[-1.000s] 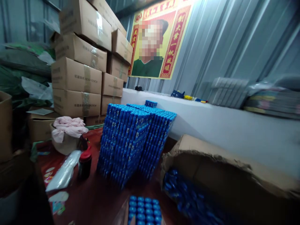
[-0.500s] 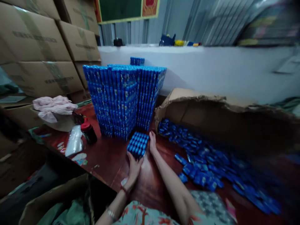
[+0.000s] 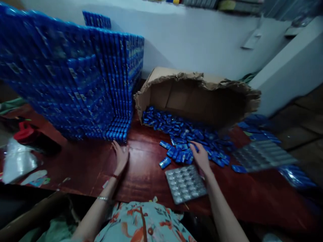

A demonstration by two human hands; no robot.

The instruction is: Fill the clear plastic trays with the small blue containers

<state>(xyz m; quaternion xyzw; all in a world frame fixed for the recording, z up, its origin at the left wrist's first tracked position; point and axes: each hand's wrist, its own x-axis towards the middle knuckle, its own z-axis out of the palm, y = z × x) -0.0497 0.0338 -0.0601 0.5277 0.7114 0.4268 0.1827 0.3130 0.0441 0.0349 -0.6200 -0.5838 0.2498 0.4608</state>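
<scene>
My left hand (image 3: 120,157) is open on the red-brown table, its fingertips by the front edge of a low block of small blue packs (image 3: 117,129). That block stands against a tall stack of blue packs (image 3: 75,80). At the near edge of a loose heap of blue packets (image 3: 181,132), my right hand (image 3: 200,155) reaches in with thumb and fingers apart; I see nothing held in it. A grey moulded tray (image 3: 185,184) with rows of hollows lies just below my right hand, close to my body.
Behind the heap a torn cardboard box (image 3: 196,97) lies on its side, opening towards me. More grey trays (image 3: 264,155) are at the right. A red-capped bottle (image 3: 35,137) and clear plastic bags (image 3: 19,161) stand on the left. A white wall (image 3: 191,40) closes the back.
The view has swung right and down. The block of blue packs between my hands now sits against the tall stack. My right hand has moved away from it to the loose packets.
</scene>
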